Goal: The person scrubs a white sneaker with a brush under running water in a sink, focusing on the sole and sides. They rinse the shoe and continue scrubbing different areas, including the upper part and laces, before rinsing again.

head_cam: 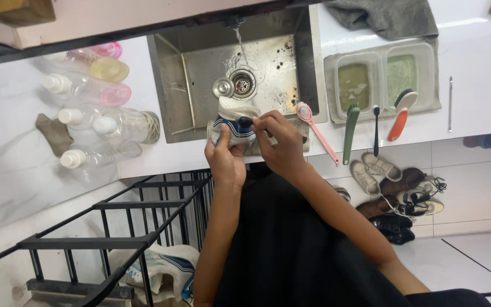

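Left hand (pixel 225 156) gripping white-and-blue shoe (pixel 235 126), right hand (pixel 278 142) pinching seemingly small dark brush (pixel 246 121), over sink (pixel 299 51)

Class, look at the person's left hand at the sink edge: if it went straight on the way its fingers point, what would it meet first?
The left hand already grips the white and blue shoe. Beyond that, probably the sink basin near the drain, though depth is unclear.

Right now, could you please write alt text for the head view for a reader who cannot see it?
Two bare hands hold a white shoe with blue stripes at the front edge of a steel sink: the left hand grips it while the right hand presses a small dark brush against it. Water runs from the tap; brushes lie to the right.
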